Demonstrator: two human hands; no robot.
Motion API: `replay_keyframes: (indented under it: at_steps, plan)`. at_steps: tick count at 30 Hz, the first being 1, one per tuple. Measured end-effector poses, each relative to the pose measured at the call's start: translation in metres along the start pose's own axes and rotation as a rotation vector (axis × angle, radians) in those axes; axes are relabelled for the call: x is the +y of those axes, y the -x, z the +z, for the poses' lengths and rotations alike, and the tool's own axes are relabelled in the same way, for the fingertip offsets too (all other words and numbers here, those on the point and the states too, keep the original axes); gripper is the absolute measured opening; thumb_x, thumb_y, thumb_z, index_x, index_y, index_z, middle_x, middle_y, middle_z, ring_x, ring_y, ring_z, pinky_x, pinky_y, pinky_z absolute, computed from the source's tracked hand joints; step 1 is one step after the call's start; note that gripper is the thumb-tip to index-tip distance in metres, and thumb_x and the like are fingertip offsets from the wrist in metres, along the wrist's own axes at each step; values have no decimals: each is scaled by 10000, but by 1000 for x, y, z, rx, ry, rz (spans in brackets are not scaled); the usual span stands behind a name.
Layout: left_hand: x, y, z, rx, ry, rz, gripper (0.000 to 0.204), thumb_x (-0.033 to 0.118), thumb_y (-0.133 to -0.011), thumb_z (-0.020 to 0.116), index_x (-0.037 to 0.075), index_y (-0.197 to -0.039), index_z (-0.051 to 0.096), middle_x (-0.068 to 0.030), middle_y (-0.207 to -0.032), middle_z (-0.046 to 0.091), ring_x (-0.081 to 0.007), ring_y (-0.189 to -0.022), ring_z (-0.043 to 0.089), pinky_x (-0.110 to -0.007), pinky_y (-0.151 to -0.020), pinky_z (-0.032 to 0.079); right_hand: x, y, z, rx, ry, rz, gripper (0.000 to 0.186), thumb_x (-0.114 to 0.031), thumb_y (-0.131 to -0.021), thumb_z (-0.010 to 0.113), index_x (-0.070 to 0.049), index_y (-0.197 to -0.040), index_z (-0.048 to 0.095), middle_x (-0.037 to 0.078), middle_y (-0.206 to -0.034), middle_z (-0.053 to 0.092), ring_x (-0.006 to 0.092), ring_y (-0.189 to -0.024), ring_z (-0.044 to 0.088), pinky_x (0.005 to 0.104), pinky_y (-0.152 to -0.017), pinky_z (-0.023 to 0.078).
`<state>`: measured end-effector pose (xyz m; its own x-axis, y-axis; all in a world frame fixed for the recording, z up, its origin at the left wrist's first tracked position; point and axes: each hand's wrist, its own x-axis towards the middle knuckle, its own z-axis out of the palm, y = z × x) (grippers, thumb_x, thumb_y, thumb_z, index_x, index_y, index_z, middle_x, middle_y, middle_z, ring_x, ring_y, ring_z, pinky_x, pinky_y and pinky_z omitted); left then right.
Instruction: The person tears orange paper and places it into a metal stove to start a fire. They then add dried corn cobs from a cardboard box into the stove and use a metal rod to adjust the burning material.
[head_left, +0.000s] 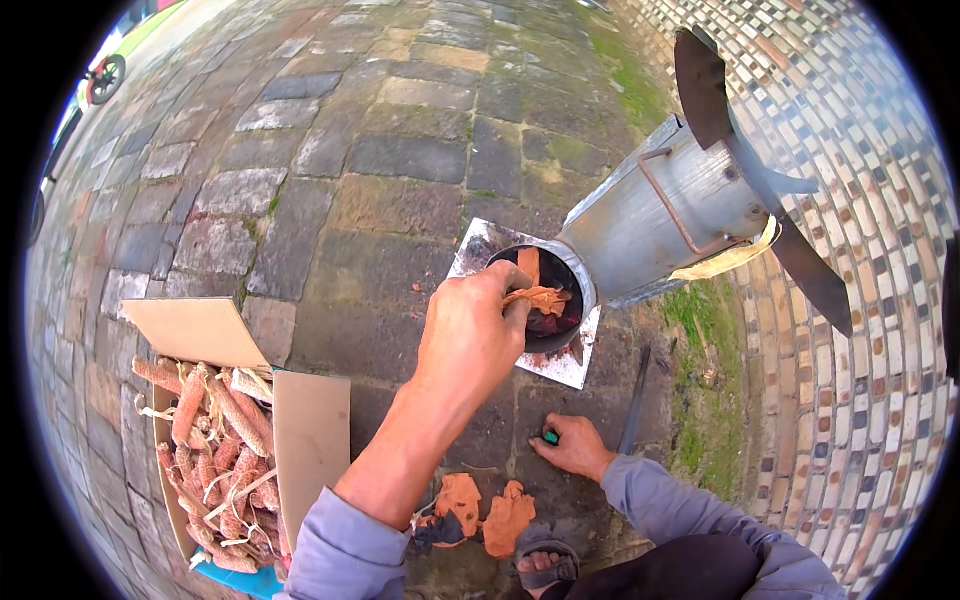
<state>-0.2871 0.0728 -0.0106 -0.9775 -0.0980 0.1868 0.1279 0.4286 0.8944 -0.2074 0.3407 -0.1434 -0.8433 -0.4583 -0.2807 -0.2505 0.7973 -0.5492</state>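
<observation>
My left hand (465,325) pinches a crumpled piece of orange paper (541,299) at the mouth of a round, dark feed opening (585,300) on a metal stove. Inside, another orange strip (529,264) stands against the wall, with dark and reddish bits lower down. The stove's grey sheet-metal body (660,205) has a rusty bar handle (668,200) and dark curved flaps at its upper end. Lower right, my right hand (577,446) is closed near the paving around a small green thing, apparently a lighter (551,437), mostly covered by the fingers.
An open cardboard box (312,420) of dried corncobs (225,440) stands at left. Torn orange paper (509,518) lies by my foot (545,565). A white plate (560,368) sits under the stove, a dark metal strip (635,400) beside it. A brick wall (850,420) rises at right.
</observation>
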Motion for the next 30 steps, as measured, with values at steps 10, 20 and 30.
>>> replay_keyframes:
  at_steps: [10,20,30]
  plan:
    - [-4,0,0,215,77,-6,172,-34,-789,725,-12,-941,647,-135,-901,674,-218,-707,703,-330,-610,539,2,-1,1,12,-1,-20,315,-264,-802,769,-17,-818,573,179,-745,641,396,-722,657,461,-643,517]
    - [-19,8,-4,209,-73,95,159,2,-811,704,23,-968,685,-92,-833,708,-171,-672,671,-311,-589,519,1,0,0,2,-17,-22,310,-250,-797,779,-25,-812,567,168,-749,643,384,-723,661,449,-636,521]
    - [-17,1,-6,186,-162,173,191,66,-783,763,50,-969,722,-100,-861,704,-253,-740,664,-368,-652,522,3,0,-1,-10,-17,-33,318,-247,-796,786,-32,-814,551,157,-746,635,374,-719,663,445,-633,522]
